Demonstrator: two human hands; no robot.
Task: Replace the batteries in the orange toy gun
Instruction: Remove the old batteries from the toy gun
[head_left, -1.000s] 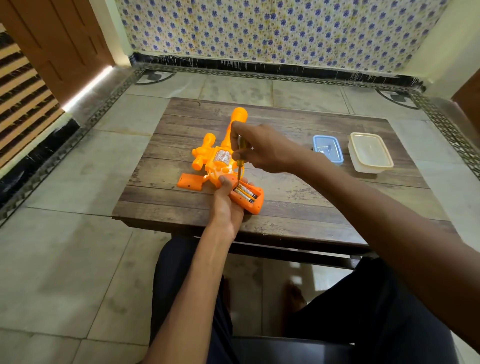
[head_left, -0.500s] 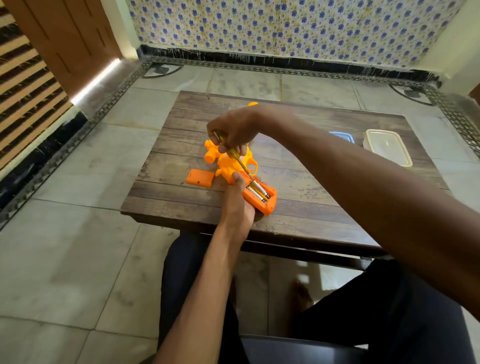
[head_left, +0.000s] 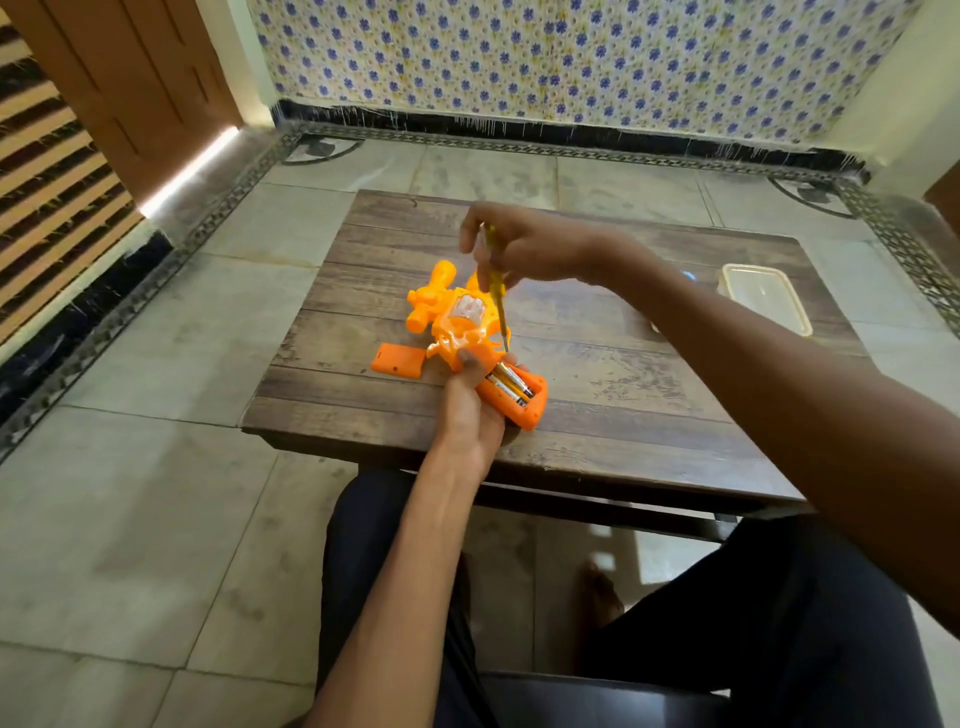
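Two batteries (head_left: 511, 387) lie just beside left hand (head_left: 470, 410) gripping toy gun (head_left: 441, 314).

Orange toy gun (head_left: 457, 322) lies flat on the desk (head_left: 597, 374), grip toward the near edge, battery bay wide open. Gold-and-black batteries (head_left: 511, 387) sit side by side inside. The orange cover (head_left: 397, 360) lies loose just left of the gun.
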